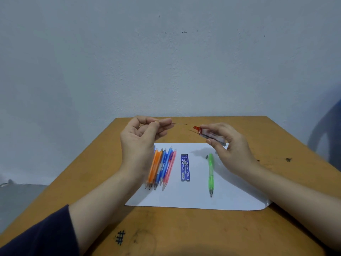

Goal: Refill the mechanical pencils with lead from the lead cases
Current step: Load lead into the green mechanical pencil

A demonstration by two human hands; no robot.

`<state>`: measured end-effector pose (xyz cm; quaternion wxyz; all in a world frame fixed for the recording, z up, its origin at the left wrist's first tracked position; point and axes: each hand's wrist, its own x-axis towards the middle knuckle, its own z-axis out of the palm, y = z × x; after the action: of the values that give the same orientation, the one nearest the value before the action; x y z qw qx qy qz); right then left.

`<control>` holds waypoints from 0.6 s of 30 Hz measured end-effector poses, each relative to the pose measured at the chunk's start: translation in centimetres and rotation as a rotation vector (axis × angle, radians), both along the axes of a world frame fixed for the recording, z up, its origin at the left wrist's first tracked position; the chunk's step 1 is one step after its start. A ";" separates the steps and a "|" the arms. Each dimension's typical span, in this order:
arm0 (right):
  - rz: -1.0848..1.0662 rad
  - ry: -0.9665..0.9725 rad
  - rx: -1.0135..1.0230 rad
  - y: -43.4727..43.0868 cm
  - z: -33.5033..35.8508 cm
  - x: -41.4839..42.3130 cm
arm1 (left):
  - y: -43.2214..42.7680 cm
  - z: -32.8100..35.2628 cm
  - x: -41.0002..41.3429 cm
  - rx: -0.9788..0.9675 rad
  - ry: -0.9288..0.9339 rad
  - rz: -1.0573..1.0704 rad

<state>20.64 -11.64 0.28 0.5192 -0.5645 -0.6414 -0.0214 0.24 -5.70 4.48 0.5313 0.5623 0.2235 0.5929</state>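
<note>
My left hand is raised above the table and pinches a thin dark lead that points right. Level with it, my right hand grips a clear lead case with a red cap; the cap end faces the lead and a second lead sticks out of it. A green mechanical pencil lies on the white paper with its small grey cap beside its top end. Several orange, blue and pink pencils lie bunched at the paper's left. A blue lead case lies between them.
The paper sits on a small brown wooden table pushed against a pale wall. The table's left and right edges drop off close to the paper. A blue shape stands at the far right.
</note>
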 end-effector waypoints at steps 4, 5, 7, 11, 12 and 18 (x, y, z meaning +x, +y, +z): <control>0.006 0.036 -0.011 0.1 0.0 0.0 | 0.3 0.0 -0.1 -0.050 0.016 -0.013; 0.019 0.061 -0.016 0.2 -0.1 -0.1 | 0.4 0.0 -0.1 -0.063 0.029 -0.009; 0.044 0.117 -0.030 0.3 -0.1 -0.1 | 0.5 -0.1 0.0 -0.094 0.062 -0.005; 0.088 0.231 -0.055 0.2 -0.1 -0.1 | 0.7 -0.2 0.0 -0.129 0.154 -0.017; 0.096 0.266 -0.064 0.2 -0.1 -0.2 | 0.8 -0.3 0.1 -0.129 0.174 -0.017; 0.090 0.399 -0.092 0.1 0.4 -0.4 | 0.9 -0.8 0.1 -0.153 0.248 -0.015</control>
<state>20.26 -11.56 0.67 0.6099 -0.5517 -0.5506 0.1434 0.35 -4.82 3.71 0.5452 0.5908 0.3277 0.4963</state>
